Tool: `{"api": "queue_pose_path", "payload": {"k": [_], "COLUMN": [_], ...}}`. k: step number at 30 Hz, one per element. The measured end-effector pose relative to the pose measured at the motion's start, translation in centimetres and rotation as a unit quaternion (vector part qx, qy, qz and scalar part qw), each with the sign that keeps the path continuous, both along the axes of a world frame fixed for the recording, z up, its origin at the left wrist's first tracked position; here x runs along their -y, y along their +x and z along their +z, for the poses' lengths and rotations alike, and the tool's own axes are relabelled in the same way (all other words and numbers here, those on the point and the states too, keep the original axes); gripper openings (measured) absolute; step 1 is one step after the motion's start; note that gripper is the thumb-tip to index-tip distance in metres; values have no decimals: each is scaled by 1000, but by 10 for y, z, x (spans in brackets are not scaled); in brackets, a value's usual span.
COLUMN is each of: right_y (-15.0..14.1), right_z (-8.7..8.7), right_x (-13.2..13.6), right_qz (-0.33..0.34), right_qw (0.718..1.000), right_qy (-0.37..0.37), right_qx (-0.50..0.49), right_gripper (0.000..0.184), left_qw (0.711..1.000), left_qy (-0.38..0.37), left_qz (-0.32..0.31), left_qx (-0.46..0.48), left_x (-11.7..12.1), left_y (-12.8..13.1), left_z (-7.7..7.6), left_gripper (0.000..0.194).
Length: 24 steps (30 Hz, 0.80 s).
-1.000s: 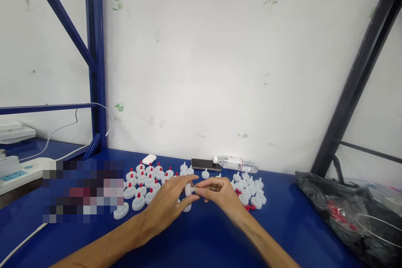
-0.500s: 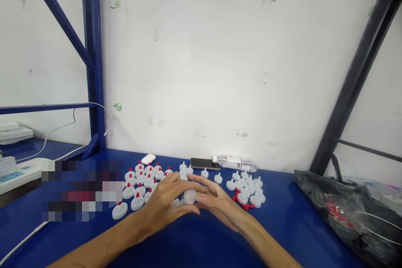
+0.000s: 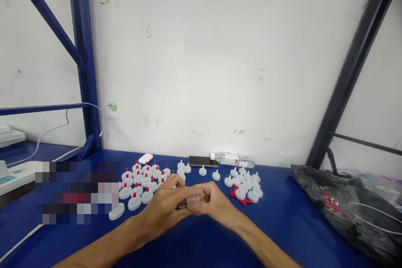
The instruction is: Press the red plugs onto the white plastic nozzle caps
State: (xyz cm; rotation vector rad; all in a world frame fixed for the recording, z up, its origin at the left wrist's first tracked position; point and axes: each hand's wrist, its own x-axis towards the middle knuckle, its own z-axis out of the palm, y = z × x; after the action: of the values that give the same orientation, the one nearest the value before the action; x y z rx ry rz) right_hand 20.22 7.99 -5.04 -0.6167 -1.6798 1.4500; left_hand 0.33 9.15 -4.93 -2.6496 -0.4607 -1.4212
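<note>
My left hand (image 3: 171, 201) is closed around a small white translucent plastic nozzle cap (image 3: 192, 198), only part of which shows between the fingers. From the other side, the curled fingers and thumb of my right hand (image 3: 213, 202) press on the same cap. Its spout is hidden by my fingers. Left of my hands stand several white nozzle caps with red tips (image 3: 135, 202). White nozzle caps without tips (image 3: 216, 175) stand behind, and a cluster of more bare caps (image 3: 253, 196) sits to the right, with small red tips (image 3: 244, 202) lying loose beside it.
Along the wall lie a dark phone (image 3: 203, 162), a water bottle (image 3: 232, 159) and a white case (image 3: 145, 158). A black plastic bag (image 3: 317, 209) holding red pieces is at the right. At the left are a power strip (image 3: 21, 176) and a blue rack post (image 3: 86, 71).
My right hand's fingers, stretched out before, have curled in against the cap, and my left fingers have closed over more of it. The whole view has shifted slightly.
</note>
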Motion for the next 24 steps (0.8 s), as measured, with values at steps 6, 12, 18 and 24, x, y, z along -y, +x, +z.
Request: {"api": "queue_pose_path", "payload": {"k": [6, 12, 18, 24], "right_y": [-2, 4, 13, 5], "right_z": [12, 16, 16, 13], "right_x": [6, 2, -2, 5], "right_qz": [-28, -208, -317, -313], "right_qw": [999, 977, 931, 902], "right_qy": [15, 6, 57, 151], "right_qx": [10, 54, 171, 255], "right_gripper": [31, 44, 39, 44], "left_qw": [1000, 995, 980, 967], "left_qy": [5, -47, -71, -75], "left_qz": [-3, 80, 147, 179], "left_qx": [-29, -40, -109, -168], "left_x": [1, 1, -10, -21], "left_y": [1, 2, -1, -6], "left_z": [4, 7, -9, -28], "left_gripper": [30, 37, 29, 36]}}
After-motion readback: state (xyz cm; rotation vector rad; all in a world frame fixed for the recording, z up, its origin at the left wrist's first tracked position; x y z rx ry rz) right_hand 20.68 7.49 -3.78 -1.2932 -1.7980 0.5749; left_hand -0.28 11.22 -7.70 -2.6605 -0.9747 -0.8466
